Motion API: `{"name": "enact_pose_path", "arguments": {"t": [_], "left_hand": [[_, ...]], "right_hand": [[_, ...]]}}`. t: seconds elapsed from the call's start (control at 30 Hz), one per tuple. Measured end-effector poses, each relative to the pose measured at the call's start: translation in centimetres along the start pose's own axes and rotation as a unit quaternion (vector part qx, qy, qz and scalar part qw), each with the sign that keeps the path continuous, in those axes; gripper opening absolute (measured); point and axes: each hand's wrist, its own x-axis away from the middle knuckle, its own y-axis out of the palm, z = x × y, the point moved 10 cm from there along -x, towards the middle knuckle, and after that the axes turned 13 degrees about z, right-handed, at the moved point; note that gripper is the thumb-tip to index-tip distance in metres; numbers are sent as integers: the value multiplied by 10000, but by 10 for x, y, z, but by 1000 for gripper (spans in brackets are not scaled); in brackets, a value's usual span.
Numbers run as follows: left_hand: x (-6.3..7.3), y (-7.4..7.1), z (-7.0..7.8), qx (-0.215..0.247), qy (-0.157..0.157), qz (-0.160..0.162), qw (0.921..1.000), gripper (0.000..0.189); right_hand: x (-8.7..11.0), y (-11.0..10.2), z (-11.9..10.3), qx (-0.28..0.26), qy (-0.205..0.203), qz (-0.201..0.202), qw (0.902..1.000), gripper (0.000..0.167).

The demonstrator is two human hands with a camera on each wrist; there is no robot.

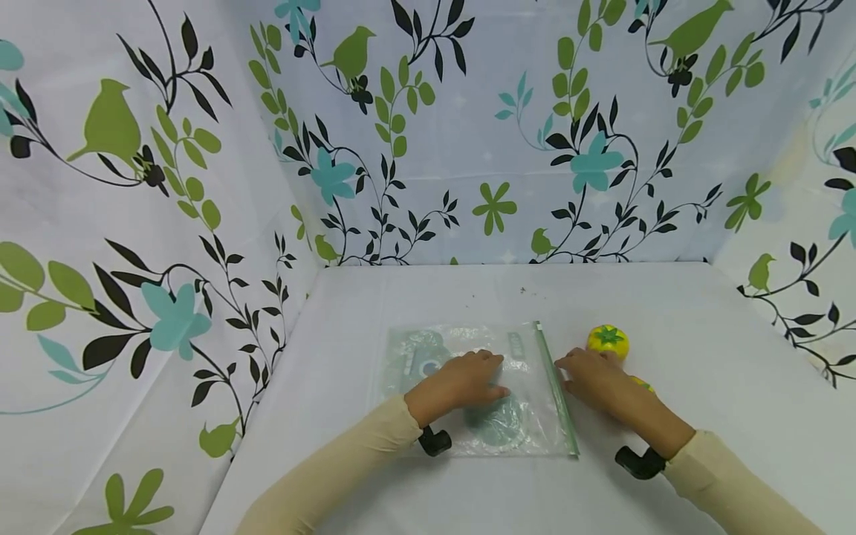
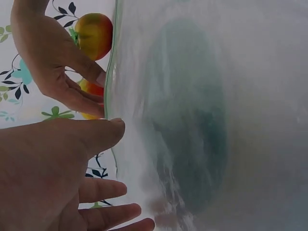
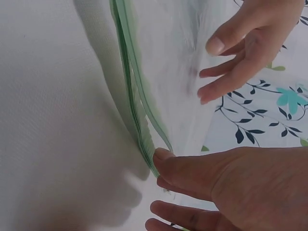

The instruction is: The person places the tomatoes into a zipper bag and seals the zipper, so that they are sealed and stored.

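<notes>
Head view: clear plastic zip bag flat on the white table, its green-stripped mouth facing right. Left hand over the bag, fingers extended and loosely spread, gripping nothing. Right hand pinching the mouth's edge between thumb and forefinger, green strips slightly parted in the right wrist view. Just beside, two round yellow-and-red fruits with green tops. Apparently in hand: opening the bag. Probably called for next: spreading both lips wider without losing the pinch.
</notes>
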Motion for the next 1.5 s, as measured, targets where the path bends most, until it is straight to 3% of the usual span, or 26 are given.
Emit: {"name": "enact_pose_path", "arguments": {"t": [0.2,0.57,0.9,1.13,1.5], "left_hand": [[-4,3,10,-554,109,42,9984,48],[-19,2,14,-558,-432,99,9975,69],[-38,6,17,-645,-1190,-368,9901,99],[-42,7,23,-917,-1373,-608,9844,104],[-44,5,31,-1463,-1578,-221,9763,103]], "right_hand": [[1,2,1,-3,28,-81,10000,38],[1,6,-1,7,-42,-175,9998,44],[1,12,-1,17,-236,-57,9997,48],[1,14,-5,-32,-266,-54,9996,48],[4,12,-8,166,-362,-64,9992,46]]}}
